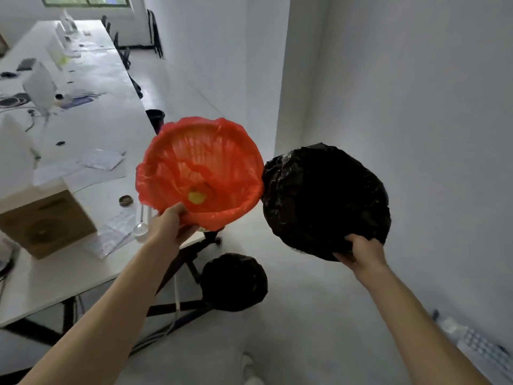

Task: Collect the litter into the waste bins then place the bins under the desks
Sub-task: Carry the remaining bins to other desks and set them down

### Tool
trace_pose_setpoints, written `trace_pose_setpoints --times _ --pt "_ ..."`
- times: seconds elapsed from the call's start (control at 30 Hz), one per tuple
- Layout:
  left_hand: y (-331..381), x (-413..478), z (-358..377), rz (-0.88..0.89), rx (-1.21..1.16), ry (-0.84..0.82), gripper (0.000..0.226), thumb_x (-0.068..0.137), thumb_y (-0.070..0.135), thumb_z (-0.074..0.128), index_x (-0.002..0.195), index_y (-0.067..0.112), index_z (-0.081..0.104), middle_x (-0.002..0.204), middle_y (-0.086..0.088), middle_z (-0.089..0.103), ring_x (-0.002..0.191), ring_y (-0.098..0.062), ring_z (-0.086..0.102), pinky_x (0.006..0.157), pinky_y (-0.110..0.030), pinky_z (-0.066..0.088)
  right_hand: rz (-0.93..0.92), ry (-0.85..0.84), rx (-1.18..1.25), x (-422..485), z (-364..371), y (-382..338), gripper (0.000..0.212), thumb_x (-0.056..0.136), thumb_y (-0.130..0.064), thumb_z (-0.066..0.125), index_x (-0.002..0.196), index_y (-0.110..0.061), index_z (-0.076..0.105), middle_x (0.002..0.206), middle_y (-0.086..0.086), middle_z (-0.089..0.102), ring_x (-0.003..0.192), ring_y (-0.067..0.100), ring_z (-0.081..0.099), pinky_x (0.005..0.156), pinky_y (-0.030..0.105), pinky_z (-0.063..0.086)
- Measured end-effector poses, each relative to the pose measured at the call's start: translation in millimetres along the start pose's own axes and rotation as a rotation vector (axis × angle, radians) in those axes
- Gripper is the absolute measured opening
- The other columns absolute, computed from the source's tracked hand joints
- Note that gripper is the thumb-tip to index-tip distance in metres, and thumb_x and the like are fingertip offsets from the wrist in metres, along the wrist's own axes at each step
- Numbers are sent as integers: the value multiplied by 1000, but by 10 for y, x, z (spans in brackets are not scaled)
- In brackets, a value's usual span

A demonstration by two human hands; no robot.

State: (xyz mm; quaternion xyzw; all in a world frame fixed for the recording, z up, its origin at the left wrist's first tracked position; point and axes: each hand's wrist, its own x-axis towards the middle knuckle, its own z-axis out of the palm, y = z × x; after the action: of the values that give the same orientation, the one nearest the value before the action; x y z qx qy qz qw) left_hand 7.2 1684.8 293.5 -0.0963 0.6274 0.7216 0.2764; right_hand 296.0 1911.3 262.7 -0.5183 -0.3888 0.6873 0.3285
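Grip check: verify left grip (pixel 169 223) clamped on the near rim of the orange-lined bin (pixel 200 162), fingers curled over liner and rim together; verify right grip (pixel 361 250) clamped likewise on the near rim of the black-lined bin (pixel 324 195). Note both bins held in the air, mouths tilted toward the camera, side by side to the right of the worktop (pixel 111 115), either touching or just beside each other, not resolvable which. Note one yellow scrap (pixel 197 197) at the bottom of the orange liner; contents of the black liner too dark to read. Expect low weight: lattice plastic walls, thin film liners, almost no load. Treat liners as soft and slippery; pinch film and stiff rim together, never film alone, to avoid pulling a liner loose. Carry with mouths upward to retain litter. Account for a third bin (pixel 234 282), black-lined, on the floor near the worktop legs, and loose papers (pixel 102 159) on the worktop, probably litter to collect.
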Motion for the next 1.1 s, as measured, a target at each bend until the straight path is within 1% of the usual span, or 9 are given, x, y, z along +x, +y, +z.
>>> trace_pose_setpoints --times 0.07,0.2,0.27,0.37,0.47,0.67,0.8,0.9,1.1 --pt "131 405 467 21 -26 -6 26 85 12 63 110 7 56 90 -12 63 73 -21 66 44 -24 55 9 -9 5 540 192 -282 51 96 2 52 145 -9 42 133 17 54 112 37 58 67 39 56" --pt "464 1131 1344 6 -77 -15 43 87 14 66 127 6 54 116 -15 62 93 -26 65 45 -26 57 23 -39 20 1520 579 -889 48 95 3 51 142 -7 44 130 17 55 104 33 61 67 38 56" --pt "629 1459 1812 -7 -79 0 46 86 14 69 128 5 54 123 -16 60 101 -29 64 46 -26 57 29 -62 20 2014 740 -1254 46 94 3 51 139 -7 47 126 17 57 101 31 62 68 38 57" --pt "863 1883 2414 -20 -54 24 45 83 14 73 124 5 55 125 -17 60 108 -33 62 46 -27 57 33 -64 4 2647 850 -1648 45 94 3 51 138 -5 48 126 18 59 103 33 63 66 37 56" --pt "1091 2321 3031 -23 -82 36 54 81 12 74 131 6 52 127 -16 58 108 -32 60 45 -26 56 34 -52 -14 3345 970 -1944 43 94 2 52 137 -5 48 128 19 57 108 36 62 66 37 57" --pt "1372 3274 4155 -26 -186 64 42 88 15 72 124 8 51 127 -15 56 117 -33 57 45 -27 58 78 -75 -102 5083 1522 -2471 39 93 2 53 131 -1 50 127 20 55 110 37 59 61 38 58" --pt "1499 3705 4626 -47 -183 105 42 90 17 70 126 7 50 122 -15 58 114 -32 60 43 -26 57 123 -135 -173 5899 2021 -2757 35 92 2 52 127 -1 53 125 19 55 111 36 59 59 37 58" --pt "1651 4030 4727 -64 -184 144 50 88 19 72 131 5 49 125 -17 59 111 -32 62 44 -26 56 150 -184 -206 6340 2476 -2936 35 90 2 53 125 1 54 125 20 54 110 36 59 57 36 59" --pt "2107 4949 4767 -29 -208 252 52 87 20 73 132 7 50 124 -19 60 108 -32 64 45 -28 57 177 -329 -269 7004 3862 -3097 32 91 5 50 123 1 55 119 20 56 108 35 59 60 38 59"
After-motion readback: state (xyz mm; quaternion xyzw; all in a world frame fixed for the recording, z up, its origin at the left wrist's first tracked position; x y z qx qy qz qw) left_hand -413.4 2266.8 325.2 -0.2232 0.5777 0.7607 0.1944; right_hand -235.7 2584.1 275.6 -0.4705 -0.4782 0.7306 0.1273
